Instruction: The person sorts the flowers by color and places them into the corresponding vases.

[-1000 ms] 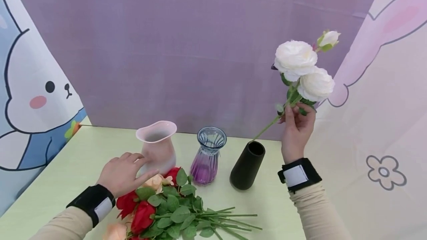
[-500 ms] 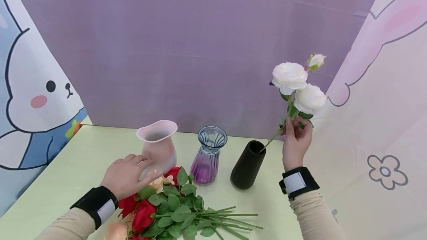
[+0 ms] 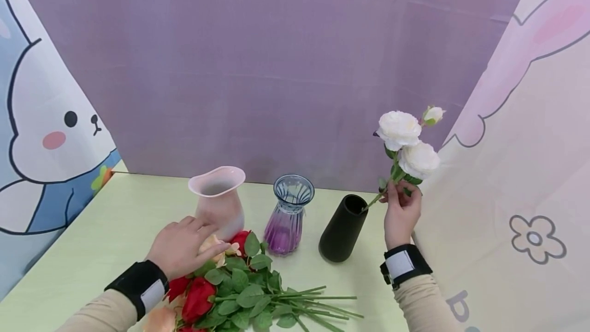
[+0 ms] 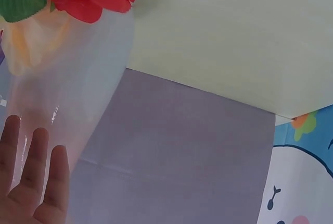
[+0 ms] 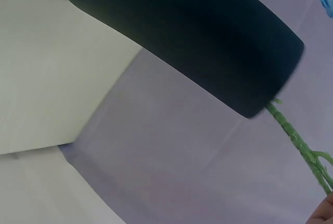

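Observation:
My right hand (image 3: 400,210) pinches the green stem of a white rose sprig (image 3: 405,143) just below its blooms. The stem's lower end runs into the mouth of a black vase (image 3: 342,228); the right wrist view shows that vase (image 5: 182,36) with the stem (image 5: 299,140) leaving its rim. My left hand (image 3: 184,246), fingers straight, rests on a peach bloom atop a bunch of red and peach roses (image 3: 221,286) lying on the table. In the left wrist view its fingers (image 4: 32,177) lie beside the pink vase (image 4: 62,99).
A pink vase (image 3: 217,200) and a blue-purple glass vase (image 3: 288,214) stand left of the black one on the pale green table (image 3: 92,229). A purple backdrop (image 3: 276,65) and cartoon curtains close in the back and sides.
My right hand has lowered the white rose sprig, sliding its stem deeper into the black vase. My left hand has shifted slightly right onto the bunch.

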`<state>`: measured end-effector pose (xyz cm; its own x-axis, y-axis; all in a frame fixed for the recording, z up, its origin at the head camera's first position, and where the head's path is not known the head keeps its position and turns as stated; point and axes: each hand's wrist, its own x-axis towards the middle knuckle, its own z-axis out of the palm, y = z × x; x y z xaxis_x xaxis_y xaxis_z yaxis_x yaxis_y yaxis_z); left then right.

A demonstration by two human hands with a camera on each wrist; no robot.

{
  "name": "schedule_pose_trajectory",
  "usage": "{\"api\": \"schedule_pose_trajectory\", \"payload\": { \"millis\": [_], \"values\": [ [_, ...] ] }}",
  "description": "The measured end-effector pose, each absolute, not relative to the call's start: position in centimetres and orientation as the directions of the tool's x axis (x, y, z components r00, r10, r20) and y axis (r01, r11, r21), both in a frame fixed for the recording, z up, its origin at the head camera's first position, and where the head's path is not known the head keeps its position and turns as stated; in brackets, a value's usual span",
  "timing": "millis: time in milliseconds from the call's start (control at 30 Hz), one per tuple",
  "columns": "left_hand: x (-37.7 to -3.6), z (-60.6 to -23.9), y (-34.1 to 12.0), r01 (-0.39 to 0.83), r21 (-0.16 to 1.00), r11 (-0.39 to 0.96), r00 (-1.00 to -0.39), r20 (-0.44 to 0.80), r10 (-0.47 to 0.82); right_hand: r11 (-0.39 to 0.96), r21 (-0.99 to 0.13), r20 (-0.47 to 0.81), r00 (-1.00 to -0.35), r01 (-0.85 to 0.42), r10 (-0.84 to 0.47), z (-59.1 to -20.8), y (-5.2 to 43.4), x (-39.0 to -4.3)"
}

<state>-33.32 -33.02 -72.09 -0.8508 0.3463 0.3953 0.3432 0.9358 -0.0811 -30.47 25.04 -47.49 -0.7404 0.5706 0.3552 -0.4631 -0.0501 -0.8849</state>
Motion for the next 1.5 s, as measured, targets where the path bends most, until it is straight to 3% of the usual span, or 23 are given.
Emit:
{"api": "schedule_pose_trajectory", "payload": {
  "millis": [500, 933, 1167, 1500],
  "values": [
    [-32.2, -73.4, -31.2, 0.403, -0.05, 0.914, -0.837, 0.384, 0.39, 0.137, -0.949, 0.312, -0.766, -0.285, 0.562, -54.4, 25.2, -32.0],
    [-31.4, -75.2, -29.2, 0.462, -0.085, 0.883, -0.805, 0.377, 0.458, 0.183, -0.952, 0.306, -0.769, -0.245, 0.561, -55.5, 24.8, -32.6],
    [-31.3, -76.8, -28.4, 0.494, -0.098, 0.864, -0.792, 0.36, 0.494, 0.315, -0.94, 0.299, -0.763, -0.132, 0.574, -58.2, 24.7, -33.1],
    [-31.3, -77.4, -28.7, 0.504, -0.134, 0.853, -0.783, 0.346, 0.517, 0.399, -0.912, 0.334, -0.744, -0.098, 0.579, -59.0, 25.4, -34.0]
  ]
}}
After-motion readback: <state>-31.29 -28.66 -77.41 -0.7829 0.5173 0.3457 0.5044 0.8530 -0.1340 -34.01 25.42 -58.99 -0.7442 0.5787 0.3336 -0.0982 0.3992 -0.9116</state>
